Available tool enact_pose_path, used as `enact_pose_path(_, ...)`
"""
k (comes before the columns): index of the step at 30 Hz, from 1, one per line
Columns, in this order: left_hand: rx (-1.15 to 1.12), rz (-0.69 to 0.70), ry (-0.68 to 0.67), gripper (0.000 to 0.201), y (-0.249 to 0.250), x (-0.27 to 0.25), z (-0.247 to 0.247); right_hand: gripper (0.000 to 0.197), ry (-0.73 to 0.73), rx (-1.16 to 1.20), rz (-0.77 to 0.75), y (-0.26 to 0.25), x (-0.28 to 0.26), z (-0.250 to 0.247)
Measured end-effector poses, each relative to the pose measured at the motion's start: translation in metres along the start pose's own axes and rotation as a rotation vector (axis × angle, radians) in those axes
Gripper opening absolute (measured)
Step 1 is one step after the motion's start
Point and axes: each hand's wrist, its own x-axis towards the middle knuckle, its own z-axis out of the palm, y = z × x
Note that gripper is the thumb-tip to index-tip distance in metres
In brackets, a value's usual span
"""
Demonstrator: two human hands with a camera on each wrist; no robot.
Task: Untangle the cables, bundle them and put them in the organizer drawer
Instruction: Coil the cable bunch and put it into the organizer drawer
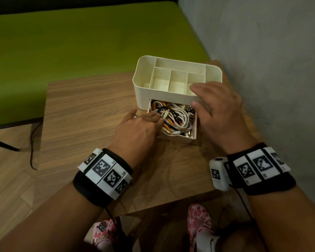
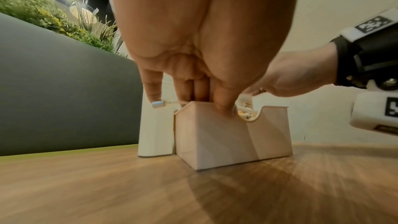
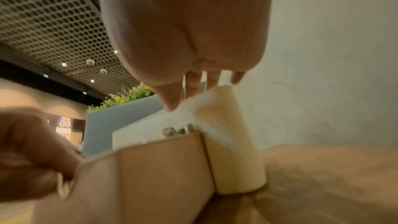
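Note:
A cream organizer (image 1: 144, 77) with empty top compartments stands on the wooden table. Its drawer (image 1: 180, 139) is pulled out toward me and holds a heap of white, orange and black cables (image 1: 178, 115). My left hand (image 1: 157, 118) reaches in from the left, its fingers pressing down on the cables. In the left wrist view the fingers (image 2: 200, 91) point into the drawer (image 2: 215, 134), and a silver plug (image 2: 157, 104) sticks out past its left wall. My right hand (image 1: 213, 99) rests on the organizer's front right rim, with the thumb (image 3: 170, 98) on the front edge.
The wooden table (image 1: 91, 110) has bare room to the left and in front of the drawer. A green surface (image 1: 62, 42) lies behind and to the left. A grey wall (image 1: 262, 51) runs close along the right. A dark cord (image 1: 32, 142) hangs off the table's left side.

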Motion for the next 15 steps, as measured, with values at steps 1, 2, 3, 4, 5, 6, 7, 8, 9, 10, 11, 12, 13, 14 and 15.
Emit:
enact_pose_path(1, -0.008, 0.004, 0.008, 0.044, 0.0, 0.001, 0.001, 0.036, -0.054, -0.039, 0.055, 0.004, 0.0, 0.004)
enact_pose_path(2, -0.017, 0.011, 0.015, 0.044, -0.001, 0.001, 0.001, 0.035, -0.083, -0.05, 0.082, 0.008, 0.0, 0.008)
enact_pose_path(3, -0.028, 0.018, 0.021, 0.044, -0.001, 0.001, 0.001, 0.033, -0.083, -0.035, 0.079, 0.01, -0.001, 0.01)
enact_pose_path(4, -0.037, 0.024, 0.027, 0.043, 0.0, 0.002, 0.001, 0.031, -0.065, -0.006, 0.053, 0.012, -0.001, 0.011)
enact_pose_path(5, -0.042, 0.03, 0.032, 0.042, 0.0, 0.002, 0.0, 0.029, -0.048, 0.03, 0.025, 0.013, 0.0, 0.009)
enact_pose_path(6, -0.041, 0.035, 0.037, 0.042, 0.001, 0.002, 0.0, 0.029, -0.041, 0.061, 0.003, 0.014, 0.001, 0.007)
enact_pose_path(7, -0.034, 0.041, 0.043, 0.042, 0.001, 0.002, 0.0, 0.028, -0.044, 0.084, -0.014, 0.016, 0.002, 0.005)
enact_pose_path(8, -0.025, 0.048, 0.052, 0.042, 0.002, 0.002, 0.0, 0.028, -0.059, 0.1, -0.028, 0.017, 0.002, 0.003)
enact_pose_path(9, -0.015, 0.052, 0.061, 0.041, 0.003, 0.002, -0.001, 0.028, -0.08, 0.119, -0.038, 0.018, 0.002, 0.001)
enact_pose_path(10, -0.006, 0.047, 0.075, 0.039, 0.003, 0.002, -0.001, 0.027, -0.099, 0.142, -0.047, 0.019, 0.001, -0.001)
enact_pose_path(11, -0.001, 0.033, 0.098, 0.035, 0.003, 0.001, -0.001, 0.027, -0.122, 0.171, -0.055, 0.02, -0.001, -0.003)
enact_pose_path(12, 0.002, 0.008, 0.13, 0.029, 0.004, 0.001, -0.001, 0.027, -0.155, 0.2, -0.059, 0.02, -0.002, -0.006)
enact_pose_path(13, 0.013, -0.023, 0.156, 0.021, 0.004, 0.001, -0.002, 0.027, -0.195, 0.222, -0.052, 0.019, -0.004, -0.007)
enact_pose_path(14, 0.03, -0.048, 0.168, 0.015, 0.005, 0.001, -0.003, 0.027, -0.225, 0.231, -0.046, 0.017, -0.008, -0.008)
enact_pose_path(15, 0.038, -0.058, 0.169, 0.015, 0.005, 0.002, -0.002, 0.029, -0.238, 0.232, -0.048, 0.015, -0.011, -0.009)
